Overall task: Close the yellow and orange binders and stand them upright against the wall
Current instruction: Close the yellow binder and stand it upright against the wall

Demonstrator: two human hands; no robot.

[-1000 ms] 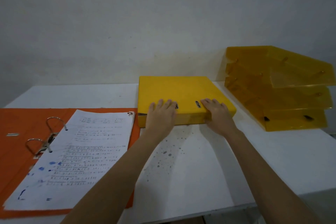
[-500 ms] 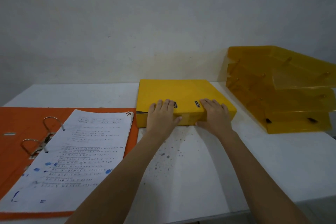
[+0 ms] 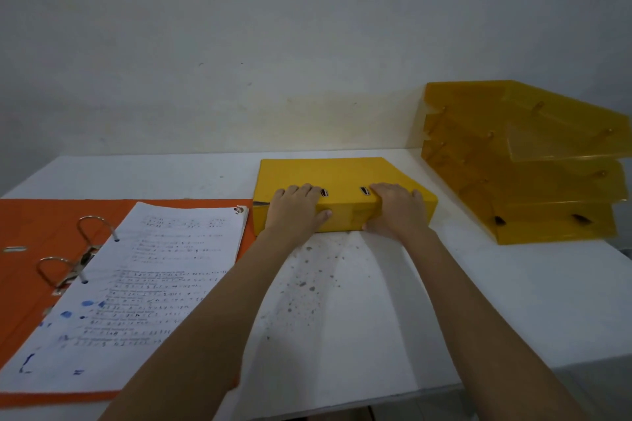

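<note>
The yellow binder (image 3: pixel 328 174) lies flat and closed on the white table (image 3: pixel 478 301), a short way in front of the wall (image 3: pixel 273 44). My left hand (image 3: pixel 297 208) grips its near edge, fingers on the cover and thumb on the front face. My right hand (image 3: pixel 398 207) grips the same edge further right, thumb low at the table. The orange binder (image 3: pixel 41 225) lies open at the left, its metal rings (image 3: pixel 65 263) open and a written sheet stack (image 3: pixel 136 290) resting on it.
A stack of translucent yellow letter trays (image 3: pixel 533 164) stands at the back right against the wall. Dark speckles mark the table between my forearms. The table's front edge runs across the bottom right.
Both hands have wrapped round the yellow binder's near edge, thumbs now on its front face. The binder has slid slightly away from me toward the wall.
</note>
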